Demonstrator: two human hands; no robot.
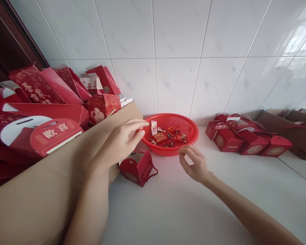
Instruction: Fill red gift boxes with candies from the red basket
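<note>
Reaching with both bare hands toward a red plastic basket (165,151), set close to the back edge of a white surface (153,217) beneath a tiled wall (178,30). Extends the left hand (122,139) to the basket's left rim, with fingers nearly straight and thumb drawn in close below, just beside a pale pink packet (154,128) standing among wrapped sweets (169,136) inside the basket; impossible to tell whether gripping or touching anything. Brings the right hand (196,166) to the near right rim, with thumb and forefinger almost meeting at the tips, too blurred to tell whether pinching anything. Includes, near the basket's front left side, a small red box (140,170) with a cord handle (156,172), close against the right edge of a large cardboard carton (40,194). Shows red packaging (53,114) heaped in that carton. Takes in, farther right along the back edge, a cluster of red gift boxes (229,140) bearing round emblems, beside a brown carton (304,144).
</note>
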